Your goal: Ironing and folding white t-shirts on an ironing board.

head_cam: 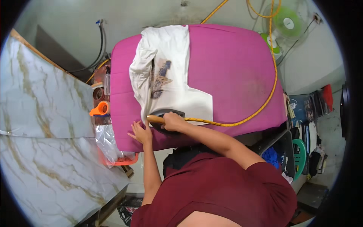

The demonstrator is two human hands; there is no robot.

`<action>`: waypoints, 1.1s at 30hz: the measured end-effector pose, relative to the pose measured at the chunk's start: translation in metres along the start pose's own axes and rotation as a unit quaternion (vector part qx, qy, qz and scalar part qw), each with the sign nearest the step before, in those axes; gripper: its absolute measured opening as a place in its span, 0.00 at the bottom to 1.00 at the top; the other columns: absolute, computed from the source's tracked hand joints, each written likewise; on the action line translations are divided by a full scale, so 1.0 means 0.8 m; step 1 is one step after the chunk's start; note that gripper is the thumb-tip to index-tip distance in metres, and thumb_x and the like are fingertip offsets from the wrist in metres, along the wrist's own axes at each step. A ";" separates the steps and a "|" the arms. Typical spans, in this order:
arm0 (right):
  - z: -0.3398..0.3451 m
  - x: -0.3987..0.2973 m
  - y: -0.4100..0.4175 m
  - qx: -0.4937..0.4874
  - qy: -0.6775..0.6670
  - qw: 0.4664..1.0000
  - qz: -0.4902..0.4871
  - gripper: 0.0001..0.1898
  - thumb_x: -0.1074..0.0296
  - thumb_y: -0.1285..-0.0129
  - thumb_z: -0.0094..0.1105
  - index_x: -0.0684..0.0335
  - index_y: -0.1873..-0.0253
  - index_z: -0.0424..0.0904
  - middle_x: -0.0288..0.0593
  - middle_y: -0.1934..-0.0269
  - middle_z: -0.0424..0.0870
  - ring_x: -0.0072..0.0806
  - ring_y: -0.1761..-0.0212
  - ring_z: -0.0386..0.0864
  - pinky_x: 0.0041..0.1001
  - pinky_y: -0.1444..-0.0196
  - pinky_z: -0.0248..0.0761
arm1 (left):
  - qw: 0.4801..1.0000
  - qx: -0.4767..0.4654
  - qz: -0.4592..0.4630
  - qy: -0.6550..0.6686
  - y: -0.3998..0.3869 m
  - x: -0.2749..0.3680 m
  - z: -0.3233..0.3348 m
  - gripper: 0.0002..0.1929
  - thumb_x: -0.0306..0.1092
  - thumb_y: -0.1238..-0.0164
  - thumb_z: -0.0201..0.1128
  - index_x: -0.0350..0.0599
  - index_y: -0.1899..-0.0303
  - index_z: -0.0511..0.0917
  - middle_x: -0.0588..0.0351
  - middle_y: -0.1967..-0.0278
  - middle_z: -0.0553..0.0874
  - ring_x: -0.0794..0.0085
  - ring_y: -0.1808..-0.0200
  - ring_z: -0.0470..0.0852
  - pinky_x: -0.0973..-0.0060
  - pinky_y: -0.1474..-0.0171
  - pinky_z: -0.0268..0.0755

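A white T-shirt [175,42] with a dark printed picture lies on a pink padded ironing surface [232,65]. Its left part is bunched in folds, while the right part, with a sleeve, is spread flat. My right hand [173,121] grips the wooden handle of a dark clothes iron [178,113], which rests on the shirt's near edge. The iron's soleplate is hidden. My left hand [141,132] is at the near left of the cloth, fingers spread, with the thumb by the shirt's edge and the tip of the iron's handle.
A yellow cord [241,124] runs from the iron across the pink surface. An orange tape dispenser [99,109] and a clear plastic bag [106,142] lie left. At the right are a dark crate [279,142] of clothes, a green chair [299,159] and a green fan [287,24].
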State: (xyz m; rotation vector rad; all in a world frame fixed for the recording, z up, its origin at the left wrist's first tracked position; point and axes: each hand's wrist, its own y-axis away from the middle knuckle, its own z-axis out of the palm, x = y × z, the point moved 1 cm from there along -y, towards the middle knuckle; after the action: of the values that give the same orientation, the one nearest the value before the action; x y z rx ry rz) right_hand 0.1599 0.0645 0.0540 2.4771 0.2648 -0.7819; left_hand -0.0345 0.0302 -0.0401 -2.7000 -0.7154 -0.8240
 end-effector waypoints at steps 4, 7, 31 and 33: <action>-0.031 0.077 0.033 0.100 -0.032 0.992 0.073 0.22 0.54 0.45 0.74 0.71 0.58 0.85 0.62 0.62 0.86 0.56 0.58 0.85 0.46 0.53 0.78 | 0.987 -0.012 0.098 -0.129 0.007 -0.007 0.009 0.21 0.53 0.34 0.64 0.43 0.54 0.79 0.40 0.30 0.69 0.47 0.26 0.62 0.36 0.25 0.33; -0.068 0.183 0.084 0.194 -0.128 0.949 0.212 0.22 0.55 0.51 0.78 0.70 0.62 0.85 0.60 0.67 0.86 0.51 0.61 0.86 0.44 0.58 0.77 | 0.987 -0.021 0.124 -0.103 0.001 -0.013 0.016 0.19 0.50 0.34 0.64 0.40 0.56 0.78 0.35 0.30 0.68 0.42 0.26 0.62 0.37 0.26 0.38; -0.114 0.156 -0.032 0.244 -0.474 0.836 0.129 0.27 0.41 0.30 0.56 0.65 0.66 0.72 0.39 0.84 0.74 0.25 0.91 0.69 0.27 0.88 0.64 | 0.967 0.019 0.190 -0.168 0.005 -0.017 0.016 0.20 0.47 0.29 0.58 0.35 0.54 0.78 0.34 0.33 0.72 0.42 0.30 0.68 0.43 0.25 0.45; -0.088 0.144 -0.001 0.215 -0.497 0.830 0.133 0.26 0.43 0.30 0.56 0.65 0.67 0.72 0.39 0.85 0.73 0.25 0.91 0.69 0.28 0.89 0.63 | 0.970 -0.005 0.168 -0.174 0.003 -0.016 0.015 0.20 0.48 0.29 0.58 0.36 0.52 0.78 0.35 0.32 0.71 0.44 0.29 0.67 0.42 0.26 0.45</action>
State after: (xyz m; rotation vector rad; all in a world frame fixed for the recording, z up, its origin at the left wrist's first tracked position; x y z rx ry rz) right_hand 0.2872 0.1060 0.0353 2.0187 -0.6850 -2.0031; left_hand -0.0370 0.0275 -0.0577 -2.8911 -0.2956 -0.2776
